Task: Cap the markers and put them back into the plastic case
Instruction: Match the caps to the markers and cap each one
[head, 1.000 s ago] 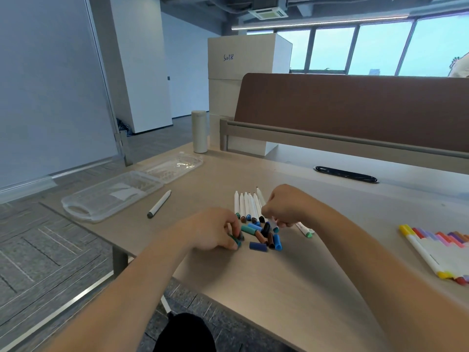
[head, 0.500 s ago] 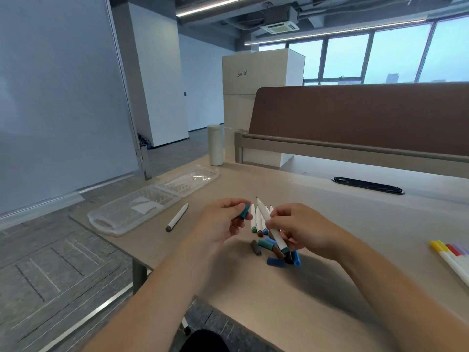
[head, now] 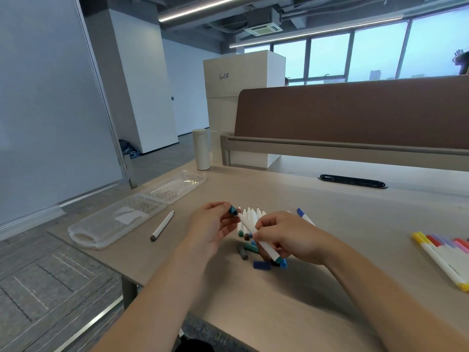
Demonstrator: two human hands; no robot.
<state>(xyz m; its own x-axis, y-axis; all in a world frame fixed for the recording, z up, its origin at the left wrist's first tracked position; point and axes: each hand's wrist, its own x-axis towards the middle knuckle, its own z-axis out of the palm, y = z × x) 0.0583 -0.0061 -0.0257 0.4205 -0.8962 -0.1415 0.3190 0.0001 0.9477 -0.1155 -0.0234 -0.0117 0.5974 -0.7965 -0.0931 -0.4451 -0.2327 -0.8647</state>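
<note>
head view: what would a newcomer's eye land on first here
The hands at centre: the left hand pinches a teal cap close to the tip of a marker gripped by the right hand. Beneath them lie loose caps and uncapped markers. The open clear case sits on the desk to the left.

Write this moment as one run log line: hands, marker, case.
left hand: pinches teal cap | right hand: holds uncapped marker | plastic case: open, left of hands | step: cap near tip, not yet on
</note>
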